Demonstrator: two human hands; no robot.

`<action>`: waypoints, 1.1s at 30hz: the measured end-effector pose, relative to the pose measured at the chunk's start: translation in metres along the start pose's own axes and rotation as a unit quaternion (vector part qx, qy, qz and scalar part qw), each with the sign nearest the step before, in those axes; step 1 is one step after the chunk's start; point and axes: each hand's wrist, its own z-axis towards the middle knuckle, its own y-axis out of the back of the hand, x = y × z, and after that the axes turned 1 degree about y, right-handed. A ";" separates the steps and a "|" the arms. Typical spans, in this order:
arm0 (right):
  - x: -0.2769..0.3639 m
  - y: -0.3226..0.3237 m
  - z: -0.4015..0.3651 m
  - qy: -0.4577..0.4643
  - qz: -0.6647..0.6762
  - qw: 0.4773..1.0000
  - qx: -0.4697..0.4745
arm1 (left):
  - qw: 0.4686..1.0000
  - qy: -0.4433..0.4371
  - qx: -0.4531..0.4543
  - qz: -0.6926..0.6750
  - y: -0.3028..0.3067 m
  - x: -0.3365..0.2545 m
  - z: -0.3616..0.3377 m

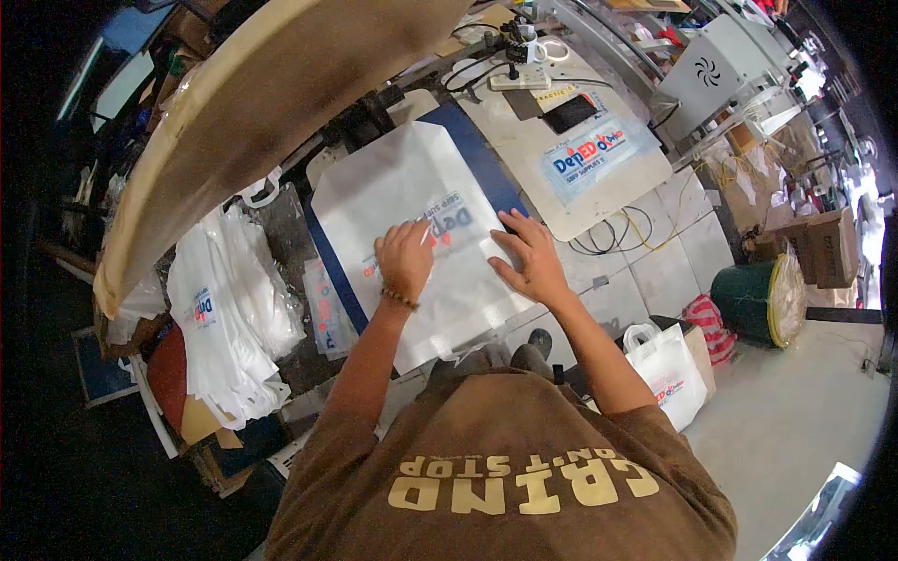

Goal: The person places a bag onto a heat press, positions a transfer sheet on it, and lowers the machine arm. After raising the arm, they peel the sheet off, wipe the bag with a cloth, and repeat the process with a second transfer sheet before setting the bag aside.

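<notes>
White non-woven bag point(458, 285) lying flat on a blue-topped board point(475, 154), straight in front of the body, near edge draped toward the lap, blue margin showing along both sides. Faint "SBFP" and "DepED" lettering on its middle, upside down from here and partly covered. Left hand point(404, 254) on the lettering, fingers curled inward, a small white sliver beside the fingertips; cannot tell whether gripping anything or only pressing. Beaded bracelet point(399, 299) around that wrist. Right hand point(528, 254) open at the bag's right edge, fingers loosely spread, palm down, grasping nothing visible.

Just right of the board, a cream table point(585, 215) with a "DepED" printed piece point(599, 154), a dark phone point(569, 113) touching its upper edge, and a white power strip point(521, 80) farther back. To the left, a heap of white handled bags point(220, 327). Lower right, another handled bag point(669, 379) near a red-striped bag point(708, 327) and a green drum point(744, 299).
</notes>
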 end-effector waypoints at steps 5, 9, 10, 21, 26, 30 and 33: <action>0.003 -0.003 0.000 0.000 -0.010 1.000 -0.001 | 1.000 0.000 -0.013 -0.026 -0.005 -0.007 0.018; 0.001 -0.001 0.000 0.002 -0.002 1.000 -0.003 | 1.000 0.013 0.007 -0.017 -0.002 0.000 0.003; 0.001 0.000 0.000 0.003 0.000 1.000 -0.004 | 1.000 0.013 0.009 -0.018 0.001 0.001 -0.002; 0.002 0.000 0.000 0.006 -0.009 1.000 -0.002 | 0.999 0.001 0.017 -0.029 -0.005 -0.001 0.009; 0.002 -0.001 -0.001 0.010 -0.004 1.000 -0.006 | 0.999 0.002 -0.013 -0.036 -0.010 -0.007 0.020; -0.001 -0.003 -0.001 0.014 -0.004 1.000 -0.009 | 0.998 0.010 0.049 -0.035 0.002 -0.002 0.003; 0.001 -0.001 -0.001 0.012 -0.004 1.000 -0.008 | 0.998 0.006 0.032 -0.058 -0.011 -0.010 0.025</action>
